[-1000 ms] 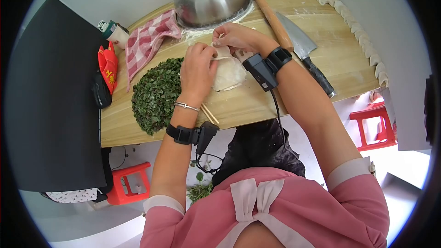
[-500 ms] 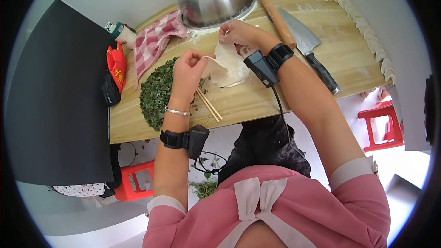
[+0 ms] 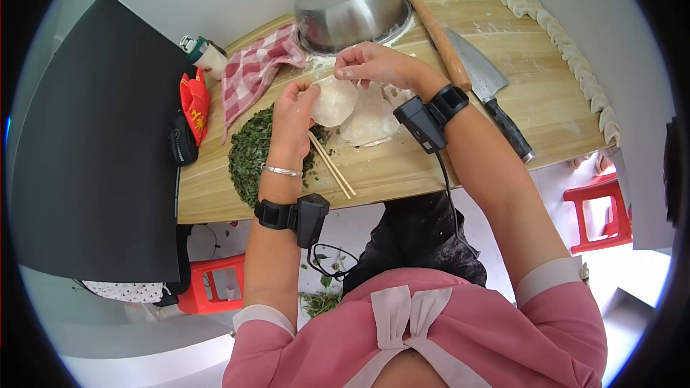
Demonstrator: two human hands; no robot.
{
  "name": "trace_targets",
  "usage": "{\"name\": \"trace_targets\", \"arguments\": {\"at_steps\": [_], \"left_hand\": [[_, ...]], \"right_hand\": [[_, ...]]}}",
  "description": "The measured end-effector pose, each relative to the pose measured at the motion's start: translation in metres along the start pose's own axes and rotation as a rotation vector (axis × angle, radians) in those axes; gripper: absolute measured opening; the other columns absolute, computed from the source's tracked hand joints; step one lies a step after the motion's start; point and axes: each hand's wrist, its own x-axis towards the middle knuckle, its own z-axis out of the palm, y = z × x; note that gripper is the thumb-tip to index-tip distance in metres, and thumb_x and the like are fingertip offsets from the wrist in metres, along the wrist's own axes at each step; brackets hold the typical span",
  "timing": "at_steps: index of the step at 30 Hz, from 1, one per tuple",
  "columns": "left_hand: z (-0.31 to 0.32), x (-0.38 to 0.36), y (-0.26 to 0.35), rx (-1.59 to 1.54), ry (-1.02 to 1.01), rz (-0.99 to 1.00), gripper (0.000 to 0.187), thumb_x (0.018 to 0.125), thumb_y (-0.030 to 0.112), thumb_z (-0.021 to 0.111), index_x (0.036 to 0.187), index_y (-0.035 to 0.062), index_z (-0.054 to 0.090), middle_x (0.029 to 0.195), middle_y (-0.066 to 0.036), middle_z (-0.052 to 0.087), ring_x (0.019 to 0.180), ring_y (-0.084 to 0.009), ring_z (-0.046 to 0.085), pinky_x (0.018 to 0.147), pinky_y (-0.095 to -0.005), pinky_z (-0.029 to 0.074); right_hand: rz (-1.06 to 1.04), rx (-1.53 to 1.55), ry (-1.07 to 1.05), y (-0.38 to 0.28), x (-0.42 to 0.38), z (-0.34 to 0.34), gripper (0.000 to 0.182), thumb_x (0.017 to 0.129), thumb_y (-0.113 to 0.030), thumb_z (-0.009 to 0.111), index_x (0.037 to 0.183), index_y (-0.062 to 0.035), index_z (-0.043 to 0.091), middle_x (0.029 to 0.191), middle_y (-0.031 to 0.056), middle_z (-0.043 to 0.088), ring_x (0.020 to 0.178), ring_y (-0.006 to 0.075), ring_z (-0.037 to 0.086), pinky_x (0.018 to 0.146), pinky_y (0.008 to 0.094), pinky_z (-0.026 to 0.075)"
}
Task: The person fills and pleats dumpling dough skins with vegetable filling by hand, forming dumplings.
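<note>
My left hand [image 3: 293, 116] holds a thin round white dough wrapper [image 3: 333, 102], its edge pinched in my fingers, the disc lifted just above the worktop [image 3: 424, 151]. My right hand [image 3: 375, 65] sits just beyond and to the right of it, fingertips curled together at the wrapper's far edge; I cannot tell whether they actually grip it. Directly under and to the right of the left hand lies a stack of more white dough wrappers [image 3: 372, 122] on the wooden board. Beside my left wrist, a pair of wooden chopsticks [image 3: 332, 166] rests at a slant, and left of that hand spreads a mound of chopped green leaves [image 3: 253, 151]. Beyond the right hand stands an upturned steel bowl [image 3: 350, 4], with a red-and-white checked cloth [image 3: 255, 68] to its left. To the right of my right forearm lie a long wooden rolling pin [image 3: 435, 33] and a cleaver with a black handle [image 3: 490, 92]. Along the far right edge runs a row of folded dumplings [image 3: 568, 50].
</note>
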Motion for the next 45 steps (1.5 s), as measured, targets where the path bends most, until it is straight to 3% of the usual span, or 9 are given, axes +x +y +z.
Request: {"name": "trace_targets", "arguments": {"at_steps": [13, 19, 26, 28, 32, 39, 42, 44, 45], "left_hand": [[-0.006, -0.003, -0.004, -0.03, -0.018, -0.031, 0.015, 0.094, 0.018, 0.054, 0.102, 0.0059, 0.055, 0.091, -0.003, 0.062, 0.076, -0.0101, 0.062, 0.064, -0.0244, 0.053], [0.0, -0.008, -0.01, 0.113, 0.088, 0.039, 0.031, 0.096, 0.025, 0.052, 0.114, 0.0006, 0.051, 0.107, -0.012, 0.061, 0.096, -0.0178, 0.061, 0.08, -0.0303, 0.051], [0.008, -0.022, -0.006, -0.72, -0.243, -0.251, 0.066, 0.097, 0.048, 0.036, 0.13, -0.0086, 0.039, 0.129, -0.021, 0.05, 0.12, -0.0302, 0.05, 0.103, -0.0415, 0.038], [0.006, -0.022, -0.008, -0.864, -0.301, -0.267, 0.068, 0.097, 0.049, 0.033, 0.132, -0.01, 0.036, 0.134, -0.023, 0.046, 0.126, -0.0328, 0.045, 0.109, -0.0441, 0.032], [0.004, -0.024, -0.011, -0.832, -0.278, -0.215, 0.055, 0.098, 0.036, 0.038, 0.13, -0.0084, 0.04, 0.132, -0.02, 0.049, 0.125, -0.0316, 0.047, 0.108, -0.043, 0.035], [-0.002, -0.023, -0.02, -0.735, -0.156, -0.146, 0.036, 0.098, 0.018, 0.043, 0.128, -0.0034, 0.046, 0.129, -0.017, 0.054, 0.121, -0.0286, 0.051, 0.106, -0.0425, 0.039], [-0.012, -0.027, -0.02, -0.837, -0.213, -0.092, 0.038, 0.098, 0.016, 0.044, 0.131, -0.0034, 0.043, 0.134, -0.017, 0.05, 0.124, -0.0289, 0.049, 0.107, -0.0424, 0.038], [-0.032, -0.03, -0.01, -0.951, -0.229, -0.033, 0.037, 0.098, 0.015, 0.044, 0.13, -0.0033, 0.045, 0.133, -0.017, 0.051, 0.123, -0.0289, 0.05, 0.107, -0.0427, 0.039], [-0.042, -0.033, -0.005, -1.055, -0.252, 0.029, 0.036, 0.098, 0.015, 0.044, 0.129, -0.0031, 0.046, 0.132, -0.017, 0.052, 0.122, -0.0288, 0.051, 0.106, -0.0431, 0.04]], "right_hand": [[-0.001, 0.025, -0.007, 0.0, -0.001, 0.004, 0.018, 0.095, -0.023, 0.053, 0.089, -0.0059, 0.057, 0.076, -0.0034, 0.055, 0.07, 0.0072, 0.051, 0.062, 0.0238, 0.046], [-0.049, 0.073, 0.057, -0.007, 0.0, 0.005, 0.02, 0.096, -0.022, 0.05, 0.09, -0.0038, 0.056, 0.075, 0.0008, 0.057, 0.063, 0.0094, 0.058, 0.056, 0.0247, 0.049], [-0.101, -0.044, -0.039, -0.034, -0.006, 0.026, 0.023, 0.097, -0.022, 0.046, 0.091, -0.0022, 0.057, 0.07, 0.0028, 0.06, 0.06, 0.0089, 0.06, 0.052, 0.0209, 0.047], [-0.145, -0.01, 0.138, -0.035, -0.005, 0.018, 0.024, 0.097, -0.022, 0.046, 0.089, -0.003, 0.058, 0.071, 0.0022, 0.06, 0.06, 0.0082, 0.058, 0.052, 0.0207, 0.044], [-0.112, -0.077, 0.33, -0.021, -0.001, 0.001, 0.019, 0.096, -0.02, 0.049, 0.086, -0.0055, 0.058, 0.07, 0.0013, 0.06, 0.054, 0.0068, 0.053, 0.047, 0.0219, 0.039], [0.079, -0.206, 0.265, 0.007, 0.008, -0.004, 0.015, 0.093, -0.014, 0.052, 0.083, -0.0048, 0.054, 0.067, 0.0013, 0.056, 0.052, 0.0081, 0.051, 0.047, 0.0242, 0.039], [-0.003, -0.414, 0.365, 0.011, 0.01, 0.005, 0.015, 0.092, -0.014, 0.053, 0.082, -0.002, 0.052, 0.066, 0.0048, 0.055, 0.055, 0.0157, 0.053, 0.052, 0.03, 0.043], [-0.352, -0.694, 0.454, 0.022, 0.012, 0.013, 0.012, 0.087, -0.012, 0.056, 0.085, 0.0001, 0.053, 0.07, 0.0106, 0.057, 0.064, 0.0254, 0.057, 0.062, 0.0356, 0.047], [-0.344, -0.692, 0.435, 0.018, 0.01, 0.02, 0.012, 0.087, -0.012, 0.056, 0.085, 0.0001, 0.053, 0.07, 0.0106, 0.057, 0.064, 0.0254, 0.057, 0.062, 0.0356, 0.047]]}}
